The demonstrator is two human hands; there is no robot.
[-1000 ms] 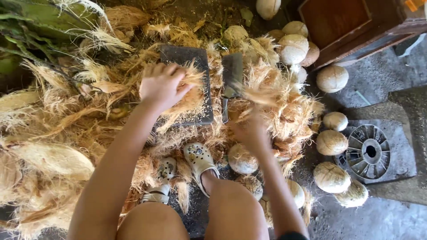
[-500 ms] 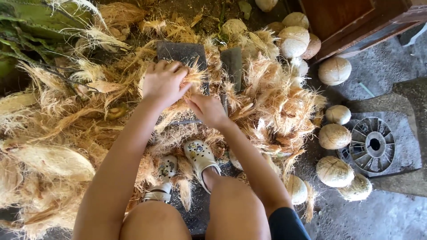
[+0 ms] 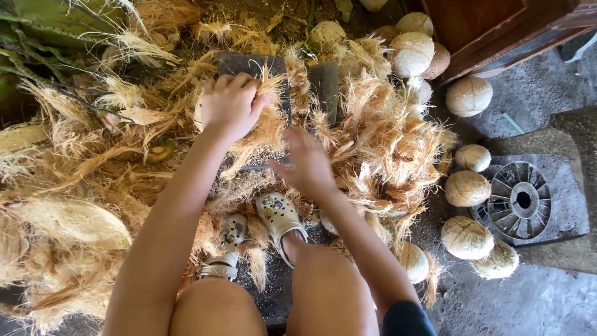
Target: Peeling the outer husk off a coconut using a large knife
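Left hand: the left hand (image 3: 231, 106) sits at about 11 o'clock from the middle of the view, fingers curled shut on a tuft of coconut fibre (image 3: 264, 127) that rests against a dark upright slab (image 3: 249, 65).
Right hand: the right hand (image 3: 308, 163) lies near the middle, fingers loosely spread and pressed down into the fibre; I cannot tell whether it grips anything.
Fibre: the husk pile (image 3: 81, 186) spreads from 7 to 2 o'clock around both hands.
Feet: 2 pale clogs (image 3: 278, 214) stand at 6 o'clock, just below the right hand.
Coconuts: husked coconuts (image 3: 466, 188) lie at 3 to 4 o'clock, beside a round metal grate (image 3: 519, 200).
Box: a wooden box (image 3: 491, 28) stands at 1 o'clock.
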